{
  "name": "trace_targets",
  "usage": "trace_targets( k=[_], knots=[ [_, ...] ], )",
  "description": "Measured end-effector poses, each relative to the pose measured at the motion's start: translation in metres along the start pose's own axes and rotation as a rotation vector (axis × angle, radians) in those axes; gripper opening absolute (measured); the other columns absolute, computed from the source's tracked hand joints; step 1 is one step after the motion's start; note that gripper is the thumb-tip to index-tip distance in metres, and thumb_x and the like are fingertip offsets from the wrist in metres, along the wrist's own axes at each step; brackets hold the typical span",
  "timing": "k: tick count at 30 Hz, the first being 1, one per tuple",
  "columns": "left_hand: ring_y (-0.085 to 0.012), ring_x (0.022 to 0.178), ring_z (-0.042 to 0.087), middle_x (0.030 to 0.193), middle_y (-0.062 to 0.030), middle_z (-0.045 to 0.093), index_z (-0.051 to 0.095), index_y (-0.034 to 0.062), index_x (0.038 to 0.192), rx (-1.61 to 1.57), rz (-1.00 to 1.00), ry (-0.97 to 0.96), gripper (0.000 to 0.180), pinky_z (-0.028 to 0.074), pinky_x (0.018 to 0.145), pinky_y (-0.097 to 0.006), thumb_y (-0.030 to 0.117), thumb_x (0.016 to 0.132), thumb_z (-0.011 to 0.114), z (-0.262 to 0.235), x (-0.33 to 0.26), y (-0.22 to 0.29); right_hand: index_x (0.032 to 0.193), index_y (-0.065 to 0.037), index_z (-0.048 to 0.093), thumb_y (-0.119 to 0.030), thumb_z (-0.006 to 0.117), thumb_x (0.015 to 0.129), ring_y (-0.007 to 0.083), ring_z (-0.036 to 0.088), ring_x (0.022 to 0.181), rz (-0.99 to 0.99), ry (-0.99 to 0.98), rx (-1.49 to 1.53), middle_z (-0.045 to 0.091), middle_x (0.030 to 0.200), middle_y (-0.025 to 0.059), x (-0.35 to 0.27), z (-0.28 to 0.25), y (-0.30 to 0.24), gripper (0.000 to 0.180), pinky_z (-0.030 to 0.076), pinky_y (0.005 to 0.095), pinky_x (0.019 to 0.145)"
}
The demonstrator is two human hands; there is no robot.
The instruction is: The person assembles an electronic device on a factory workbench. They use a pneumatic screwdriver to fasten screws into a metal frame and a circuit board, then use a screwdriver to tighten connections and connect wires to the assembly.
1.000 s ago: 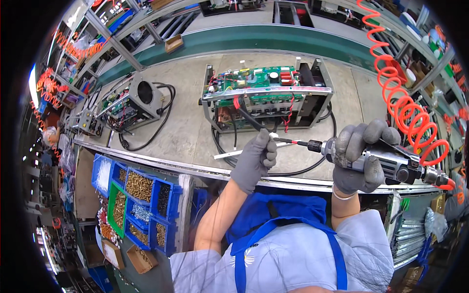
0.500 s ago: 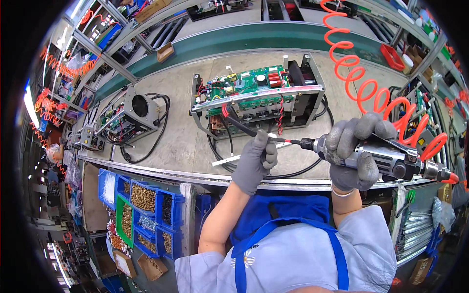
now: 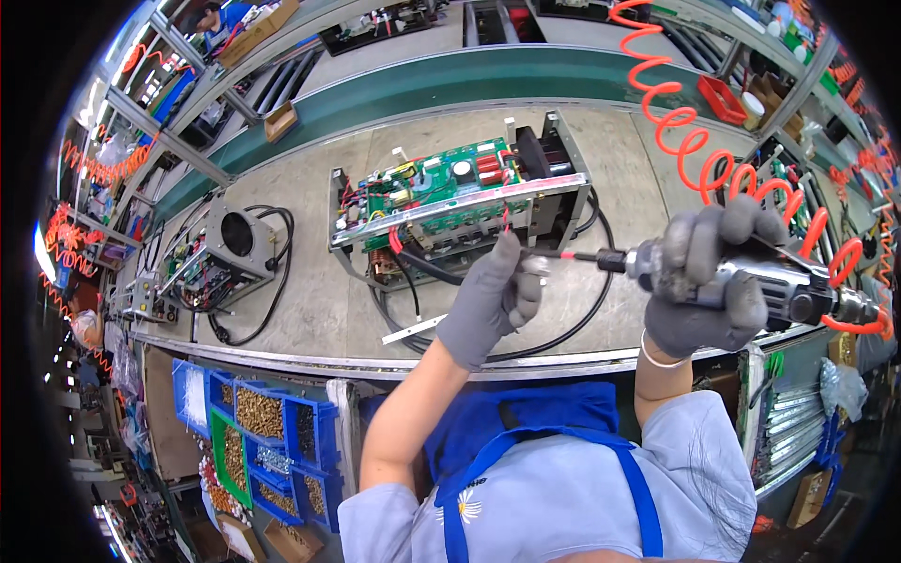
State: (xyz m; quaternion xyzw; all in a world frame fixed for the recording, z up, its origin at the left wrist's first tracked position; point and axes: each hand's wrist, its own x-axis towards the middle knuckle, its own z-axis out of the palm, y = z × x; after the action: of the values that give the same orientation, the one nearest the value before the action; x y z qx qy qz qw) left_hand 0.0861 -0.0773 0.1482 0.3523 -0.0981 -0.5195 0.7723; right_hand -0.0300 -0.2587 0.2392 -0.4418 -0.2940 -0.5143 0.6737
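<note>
Currently the pneumatic screwdriver [image 3: 751, 277] is clenched in the gloved right hand [image 3: 704, 281], with its bit shaft pointing toward the open metal chassis [image 3: 460, 211] that stands on the desk [image 3: 310, 310]. The gloved left hand [image 3: 493, 300] is closed around the bit tip just in front of the chassis, fingers pinched as if steadying a screw; the screw itself is too small to confirm.

Hazards, as judged from this position:
- The left fingertips lie on the bit. If the driver is triggered before they clear, the glove fabric could be caught.
- The bit approaches at a shallow angle. A tilted entry could cam out and scar the green circuit board [image 3: 432, 183] on top of the chassis.
- The red wires [image 3: 394, 239] and black cable [image 3: 563, 328] hang at the chassis front, near the bit path, and could be nicked.
- The orange coiled air hose [image 3: 694, 141], running up and right of the chassis, could tug the driver off line.

Count:
- One screwdriver, one coiled hose.
- Two gloved hands.
- One chassis in work; a second unit with a round opening [image 3: 235, 239] stands well to its left.
- One white strip [image 3: 413, 328] lies on the desk below the chassis.
- Several blue parts bins [image 3: 263, 422] and one green bin [image 3: 228, 455] hang below the desk edge, left of the chassis; the exact number cannot be told.
</note>
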Motion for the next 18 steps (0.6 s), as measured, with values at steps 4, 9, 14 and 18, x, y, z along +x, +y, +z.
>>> trace_targets(
  k=[4,9,14,18],
  knots=[
    [-0.0249,0.08,0.069,0.095,-0.0139,0.068,0.059,0.0017,0.121,0.692,0.175,-0.086,0.071,0.053,0.062,-0.031,0.06,0.081,0.071,0.028,0.028,0.045,0.129,-0.001,0.053,-0.016,0.053,0.079,0.012,0.047,0.057,-0.075,-0.042,-0.08,0.058,0.102,0.0117,0.037,-0.018,-0.011,0.052,0.046,0.0357,0.057],
    [-0.0343,0.138,0.043,0.142,-0.0173,0.05,0.056,0.0129,0.133,2.178,1.101,-0.149,0.077,0.036,0.111,-0.051,0.04,0.063,0.075,0.045,0.095,0.095,0.126,0.001,0.053,-0.008,0.049,0.083,0.0162,0.058,0.07,-0.036,-0.05,-0.259,0.062,0.107,0.0145,0.065,-0.027,0.005,0.044,0.056,0.0413,0.071],
    [-0.0368,0.134,0.045,0.133,-0.0161,0.056,0.062,0.0106,0.119,2.081,0.75,-0.538,0.064,0.039,0.107,-0.049,0.025,0.057,0.071,0.034,0.153,0.106,0.127,0.002,0.049,-0.006,0.051,0.083,0.0163,0.063,0.074,0.051,-0.066,-0.342,0.062,0.108,0.0157,0.068,-0.031,0.025,0.045,0.06,0.0408,0.071],
    [-0.0336,0.106,0.062,0.101,-0.0148,0.066,0.067,0.0052,0.096,1.809,0.722,-0.543,0.045,0.051,0.091,-0.038,0.024,0.056,0.07,0.028,0.157,0.099,0.129,0.0,0.051,-0.012,0.052,0.085,0.0146,0.06,0.075,0.175,-0.031,-0.52,0.061,0.109,0.0144,0.071,-0.029,0.028,0.046,0.058,0.0389,0.074]
  ],
)
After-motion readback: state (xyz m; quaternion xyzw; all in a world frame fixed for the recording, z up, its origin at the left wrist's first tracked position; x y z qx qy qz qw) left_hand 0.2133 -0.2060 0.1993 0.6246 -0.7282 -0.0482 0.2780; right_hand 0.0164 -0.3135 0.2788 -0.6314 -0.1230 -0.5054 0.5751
